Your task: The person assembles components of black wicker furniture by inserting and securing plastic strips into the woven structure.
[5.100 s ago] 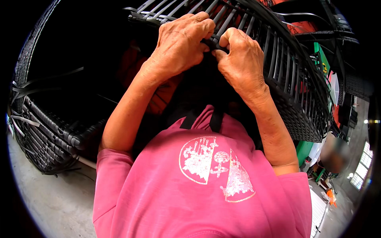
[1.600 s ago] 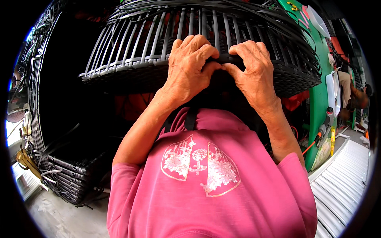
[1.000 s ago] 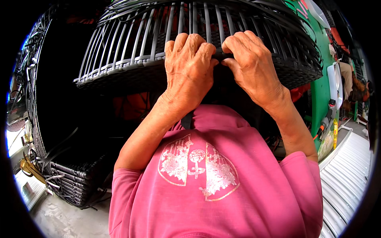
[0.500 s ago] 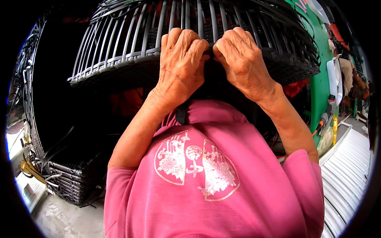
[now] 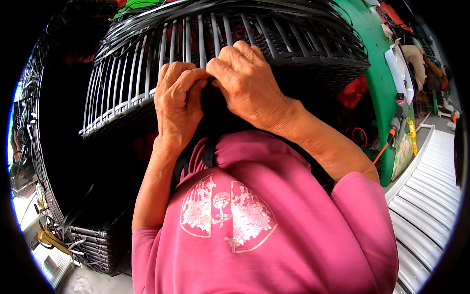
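A large black wicker piece (image 5: pixel 313 61) lies across the upper middle, with a tightly woven band along its near edge and flat black plastic strips (image 5: pixel 188 41) running away from that edge, spaced apart. My left hand (image 5: pixel 177 105) is closed at this edge, thumb and forefinger pinched together. Right beside it, my right hand (image 5: pixel 247 81) is closed too, its fingertips almost touching those of the left. Both pinch the wicker strips at the edge; the exact strip is hidden by my fingers and the dark behind them.
Loose black strips (image 5: pixel 215 11) lie bundled over the far side. A green board (image 5: pixel 364 44) stands at the right, near a power tool (image 5: pixel 395 122) with an orange cord. White slatted panels (image 5: pixel 426 181) lie lower right. More black wicker (image 5: pixel 95 242) stands at the left.
Both hands have moved left along the woven edge and come closer together. In the picture, the wicker piece now slants, its left end lower and its right end higher.
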Demonstrator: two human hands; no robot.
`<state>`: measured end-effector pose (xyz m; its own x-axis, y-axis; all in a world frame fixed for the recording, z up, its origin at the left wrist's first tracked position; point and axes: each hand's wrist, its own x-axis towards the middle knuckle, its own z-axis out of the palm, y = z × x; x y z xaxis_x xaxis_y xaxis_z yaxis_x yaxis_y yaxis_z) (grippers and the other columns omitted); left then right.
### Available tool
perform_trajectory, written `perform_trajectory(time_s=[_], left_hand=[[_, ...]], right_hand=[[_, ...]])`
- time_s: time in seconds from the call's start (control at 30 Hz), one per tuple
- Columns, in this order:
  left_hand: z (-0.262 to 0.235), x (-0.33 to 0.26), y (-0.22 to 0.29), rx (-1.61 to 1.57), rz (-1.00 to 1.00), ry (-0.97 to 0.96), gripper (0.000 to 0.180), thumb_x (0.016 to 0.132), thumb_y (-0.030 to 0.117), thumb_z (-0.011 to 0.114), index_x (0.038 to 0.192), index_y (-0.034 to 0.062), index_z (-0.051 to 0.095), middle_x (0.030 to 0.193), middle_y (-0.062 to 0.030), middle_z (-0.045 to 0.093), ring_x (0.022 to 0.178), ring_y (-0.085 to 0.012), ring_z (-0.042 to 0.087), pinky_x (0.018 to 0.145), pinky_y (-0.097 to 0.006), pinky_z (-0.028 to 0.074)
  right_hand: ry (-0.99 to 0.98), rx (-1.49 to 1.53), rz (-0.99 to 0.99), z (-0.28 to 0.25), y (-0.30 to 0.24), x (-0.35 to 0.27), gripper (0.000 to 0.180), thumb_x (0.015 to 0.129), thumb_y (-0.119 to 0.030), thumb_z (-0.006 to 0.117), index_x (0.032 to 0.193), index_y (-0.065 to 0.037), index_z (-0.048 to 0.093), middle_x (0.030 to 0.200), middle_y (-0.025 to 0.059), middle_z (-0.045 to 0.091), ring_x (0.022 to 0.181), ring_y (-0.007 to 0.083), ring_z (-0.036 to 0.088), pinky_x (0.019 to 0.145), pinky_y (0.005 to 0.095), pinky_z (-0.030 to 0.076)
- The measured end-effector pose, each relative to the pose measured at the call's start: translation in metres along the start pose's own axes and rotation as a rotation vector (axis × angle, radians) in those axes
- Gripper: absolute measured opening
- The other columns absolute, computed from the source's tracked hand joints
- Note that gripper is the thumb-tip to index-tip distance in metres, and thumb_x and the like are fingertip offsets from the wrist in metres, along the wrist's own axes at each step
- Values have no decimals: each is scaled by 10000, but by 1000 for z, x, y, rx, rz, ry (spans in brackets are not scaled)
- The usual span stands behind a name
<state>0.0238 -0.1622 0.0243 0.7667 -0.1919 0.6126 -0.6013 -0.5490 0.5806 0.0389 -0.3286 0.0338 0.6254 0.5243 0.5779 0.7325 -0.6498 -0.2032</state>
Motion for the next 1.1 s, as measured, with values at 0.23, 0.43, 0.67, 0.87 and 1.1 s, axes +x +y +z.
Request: perform_trajectory(time_s=[0.23, 0.43, 0.67, 0.87, 1.1], left_hand=[[2, -2, 3, 45, 13, -62, 276, 645, -66, 700, 879, 50, 609, 861, -84, 564, 826, -285, 525, 747, -382, 415], [10, -9, -4, 161, 169, -38, 343, 622, -69, 656, 931, 52, 569, 879, -93, 536, 821, -305, 493, 757, -408, 378], [10, -1, -11, 145, 180, -8, 295, 661, -49, 677, 909, 65, 566, 891, -87, 559, 831, -302, 507, 762, -404, 381], [1, -1, -6, 178, -10, -29, 292, 678, 8, 732, 918, 83, 585, 891, -74, 556, 870, -286, 529, 783, -397, 387], [34, 18, 18, 111, 111, -62, 299, 706, 94, 752, 979, 91, 630, 973, -57, 582, 937, -260, 539, 812, -382, 381]], right_hand=[[-80, -206, -58, -3, -3, 4, 167, 702, -103, 658, 828, -20, 588, 745, 105, 585, 783, 230, 565, 711, 345, 433], [-68, -306, -59, 2, -7, -1, 157, 689, -121, 657, 792, -36, 576, 720, 89, 564, 767, 213, 546, 697, 338, 432], [163, -173, -136, 14, 7, -7, 127, 712, -102, 625, 822, -54, 582, 791, 79, 545, 809, 235, 515, 746, 358, 437], [319, -96, 199, -63, 52, -34, 261, 690, 7, 727, 918, -83, 635, 932, 67, 605, 907, 280, 564, 839, 406, 454], [73, -123, 162, -85, 59, -46, 267, 693, 43, 717, 928, -55, 637, 958, 56, 608, 918, 257, 549, 815, 372, 456]])
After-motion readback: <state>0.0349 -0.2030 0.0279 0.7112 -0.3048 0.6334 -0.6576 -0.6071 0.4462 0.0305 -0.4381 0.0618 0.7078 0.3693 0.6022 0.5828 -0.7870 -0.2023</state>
